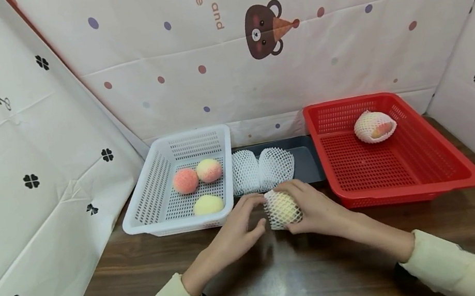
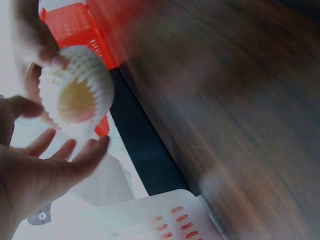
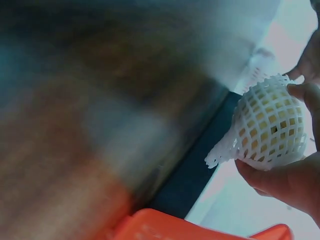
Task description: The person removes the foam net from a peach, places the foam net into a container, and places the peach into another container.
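A peach in a white foam net (image 1: 283, 209) is held up over the table, gripped by my right hand (image 1: 316, 208) between thumb and fingers. Yellowish skin shows through the mesh, and in the left wrist view the net's open end leaves part of the peach (image 2: 76, 102) bare. My left hand (image 1: 240, 226) is beside the net's open end, fingers spread and holding nothing; whether a fingertip touches the net I cannot tell. Behind the hands, flat white foam nets (image 1: 245, 172) lie in a dark tray (image 1: 304, 150).
At left stands a white basket (image 1: 143, 205) with bare peaches, one of them pink (image 1: 185, 181). A red basket (image 1: 447, 160) on the right holds a netted peach (image 1: 374, 126). Both baskets flank the tray on the brown wooden table (image 1: 315, 276). Printed cloth (image 1: 227, 87) hangs behind.
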Demonstrator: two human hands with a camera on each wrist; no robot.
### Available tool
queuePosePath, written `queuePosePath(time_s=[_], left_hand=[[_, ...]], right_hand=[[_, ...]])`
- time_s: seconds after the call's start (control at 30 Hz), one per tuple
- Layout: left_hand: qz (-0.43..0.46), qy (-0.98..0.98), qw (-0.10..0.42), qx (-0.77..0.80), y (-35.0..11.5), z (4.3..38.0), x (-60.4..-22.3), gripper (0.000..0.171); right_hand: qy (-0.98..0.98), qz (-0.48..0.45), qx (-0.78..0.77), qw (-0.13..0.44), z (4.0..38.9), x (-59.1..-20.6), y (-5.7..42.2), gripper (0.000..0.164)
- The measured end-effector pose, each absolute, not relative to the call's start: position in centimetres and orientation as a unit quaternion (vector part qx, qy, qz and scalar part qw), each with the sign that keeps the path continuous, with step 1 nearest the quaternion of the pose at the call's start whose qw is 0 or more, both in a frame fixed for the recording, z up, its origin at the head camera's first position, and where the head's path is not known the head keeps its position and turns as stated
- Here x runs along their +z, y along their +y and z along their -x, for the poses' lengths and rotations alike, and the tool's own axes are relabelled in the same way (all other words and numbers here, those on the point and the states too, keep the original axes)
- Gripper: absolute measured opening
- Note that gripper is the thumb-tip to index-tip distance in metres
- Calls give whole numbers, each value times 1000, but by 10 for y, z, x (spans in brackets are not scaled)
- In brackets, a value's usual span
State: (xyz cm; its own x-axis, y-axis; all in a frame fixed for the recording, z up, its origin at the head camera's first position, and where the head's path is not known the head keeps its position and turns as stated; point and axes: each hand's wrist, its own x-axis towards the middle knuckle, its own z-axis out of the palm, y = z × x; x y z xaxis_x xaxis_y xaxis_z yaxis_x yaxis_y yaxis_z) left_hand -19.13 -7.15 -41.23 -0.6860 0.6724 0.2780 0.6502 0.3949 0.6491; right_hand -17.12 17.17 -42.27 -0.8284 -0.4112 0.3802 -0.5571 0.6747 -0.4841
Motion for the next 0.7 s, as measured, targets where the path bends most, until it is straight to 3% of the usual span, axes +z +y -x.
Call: queuePosePath(time_s=[0.27,0.43,0.53,0.7], left_hand=[[-400,762,-52,508,-67,190,-402,22],[-448,718,-77,526,-62,192,-396,36],[-459,712,-68,527,-60,191,-392,49],[-423,721,-1,549,-56,187,-385,60]], right_hand=[[-893,-260,342,137,161,-394,173,81],[-893,-249,347,142,154,-380,173,82],[-893,-248,348,140,150,-373,172,83],[-893,-250,349,132,143,-365,171,89]])
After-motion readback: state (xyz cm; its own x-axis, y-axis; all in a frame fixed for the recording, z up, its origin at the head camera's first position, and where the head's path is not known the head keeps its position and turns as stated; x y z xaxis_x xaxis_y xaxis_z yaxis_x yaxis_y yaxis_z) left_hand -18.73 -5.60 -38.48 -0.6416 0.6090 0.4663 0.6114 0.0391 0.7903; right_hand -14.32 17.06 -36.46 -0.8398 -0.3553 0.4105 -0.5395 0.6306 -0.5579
